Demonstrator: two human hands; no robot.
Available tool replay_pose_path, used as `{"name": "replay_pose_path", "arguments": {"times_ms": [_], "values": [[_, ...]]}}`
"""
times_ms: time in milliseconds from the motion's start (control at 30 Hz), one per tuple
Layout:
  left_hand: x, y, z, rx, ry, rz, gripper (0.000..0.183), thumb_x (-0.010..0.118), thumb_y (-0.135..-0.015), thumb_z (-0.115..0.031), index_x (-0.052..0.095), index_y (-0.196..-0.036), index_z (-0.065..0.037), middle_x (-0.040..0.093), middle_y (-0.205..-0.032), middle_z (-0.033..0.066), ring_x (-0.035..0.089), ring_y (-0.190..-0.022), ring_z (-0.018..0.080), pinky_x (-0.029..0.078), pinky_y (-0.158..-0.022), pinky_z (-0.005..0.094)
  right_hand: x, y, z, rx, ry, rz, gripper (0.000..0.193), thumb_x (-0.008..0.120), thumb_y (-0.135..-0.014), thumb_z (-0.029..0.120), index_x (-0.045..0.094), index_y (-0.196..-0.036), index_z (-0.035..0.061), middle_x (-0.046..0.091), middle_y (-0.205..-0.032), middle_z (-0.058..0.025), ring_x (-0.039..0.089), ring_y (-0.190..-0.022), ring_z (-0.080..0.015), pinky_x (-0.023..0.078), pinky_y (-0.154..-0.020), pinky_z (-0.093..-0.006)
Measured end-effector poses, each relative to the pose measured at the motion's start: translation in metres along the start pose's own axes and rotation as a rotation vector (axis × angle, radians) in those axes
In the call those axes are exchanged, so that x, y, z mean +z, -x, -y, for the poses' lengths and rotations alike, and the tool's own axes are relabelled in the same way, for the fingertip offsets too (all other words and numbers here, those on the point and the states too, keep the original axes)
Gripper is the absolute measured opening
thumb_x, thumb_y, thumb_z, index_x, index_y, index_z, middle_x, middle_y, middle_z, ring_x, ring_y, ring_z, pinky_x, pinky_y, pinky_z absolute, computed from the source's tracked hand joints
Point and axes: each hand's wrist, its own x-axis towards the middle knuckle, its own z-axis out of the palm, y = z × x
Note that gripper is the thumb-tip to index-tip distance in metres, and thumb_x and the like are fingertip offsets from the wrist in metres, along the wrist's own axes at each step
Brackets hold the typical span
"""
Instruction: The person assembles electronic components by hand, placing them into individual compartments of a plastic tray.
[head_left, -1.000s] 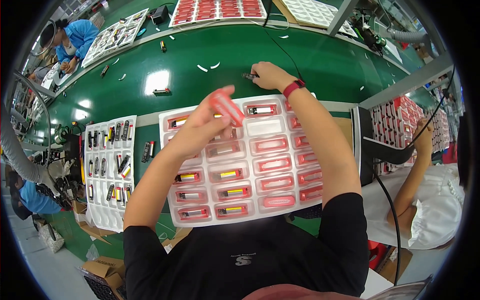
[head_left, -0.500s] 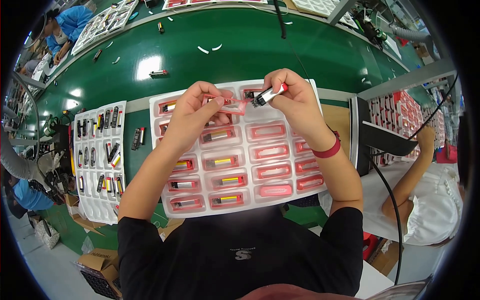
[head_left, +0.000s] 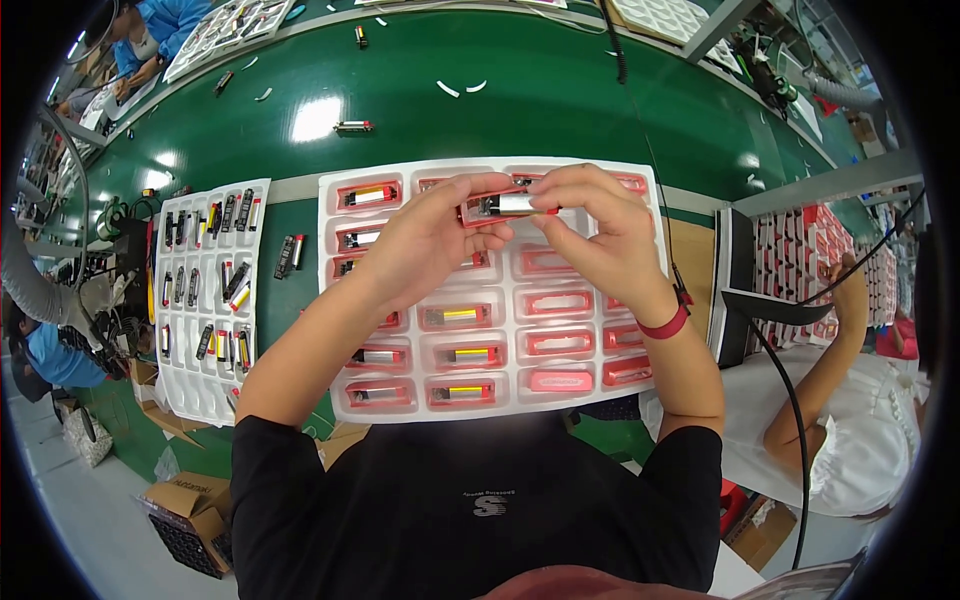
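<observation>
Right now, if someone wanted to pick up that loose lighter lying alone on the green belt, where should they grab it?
Probably across the long sides of the lighter, coming straight down from above. It lies flat on the belt with bare belt all around, so fingers fit either side.

A small silver-and-black lighter point(head_left: 505, 205) seated in a red plastic holder point(head_left: 472, 213) lies level, lengthwise left to right, pinched at either end between the fingertips of the left hand point(head_left: 425, 245) and the right hand point(head_left: 600, 235), raised above the upper middle of a white moulded tray point(head_left: 500, 385). The tray lies flat at the edge of the green table, its red-lined pockets partly filled: those in its left columns hold lighters, several on the right hold none.
</observation>
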Motion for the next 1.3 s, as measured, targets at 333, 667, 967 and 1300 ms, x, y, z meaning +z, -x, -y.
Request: {"name": "replay_pose_path", "arguments": {"times_ms": [333, 667, 967, 1300], "values": [[-0.002, -0.002, 0.0, -0.051, -0.057, 0.033, 0.052, 0.036, -0.114, -0.036, 0.052, -0.143, 0.004, 0.06, -0.131, 0.0139, 0.063, -0.107, 0.0221, 0.053, -0.096, 0.0369, 0.009, 0.002, -0.005, -0.027, 0.089, -0.029, 0.021, 0.075, -0.083, -0.005, 0.077, -0.103, 0.002, 0.075, -0.112, -0.0099, 0.071, -0.102, -0.0235, 0.056, -0.087, -0.0325], [-0.002, -0.004, 0.003, -0.058, -0.055, 0.017, 0.053, 0.035, -0.114, -0.036, 0.049, -0.146, 0.003, 0.062, -0.126, 0.0117, 0.062, -0.105, 0.0199, 0.052, -0.096, 0.0365, 0.01, 0.005, -0.01, -0.128, 0.228, -0.013, 0.028, 0.069, -0.078, -0.008, 0.077, -0.102, 0.0018, 0.074, -0.112, -0.0124, 0.068, -0.102, -0.0301, 0.056, -0.085, -0.0385], [0.0, -0.003, 0.008, -0.101, -0.225, -0.093, 0.038, 0.05, -0.108, -0.015, 0.053, -0.144, -0.001, 0.066, -0.105, 0.0044, 0.063, -0.092, 0.0096, 0.051, -0.083, 0.0274, 0.018, 0.007, -0.012, -0.16, 0.257, 0.018, 0.031, 0.065, -0.076, -0.01, 0.077, -0.101, 0.0023, 0.071, -0.115, -0.0127, 0.064, -0.107, -0.0321, 0.053, -0.088, -0.04], [-0.002, 0.002, 0.005, 0.11, -0.758, -0.067, 0.036, 0.049, -0.105, -0.006, 0.056, -0.14, -0.003, 0.066, -0.103, 0.0095, 0.065, -0.088, 0.0145, 0.054, -0.079, 0.032, 0.014, 0.012, -0.011, 0.522, -0.287, 0.004, 0.035, 0.072, -0.089, 0.0, 0.069, -0.124, 0.0019, 0.071, -0.106, -0.0121, 0.07, -0.097, -0.0275, 0.056, -0.083, -0.0339]]}}
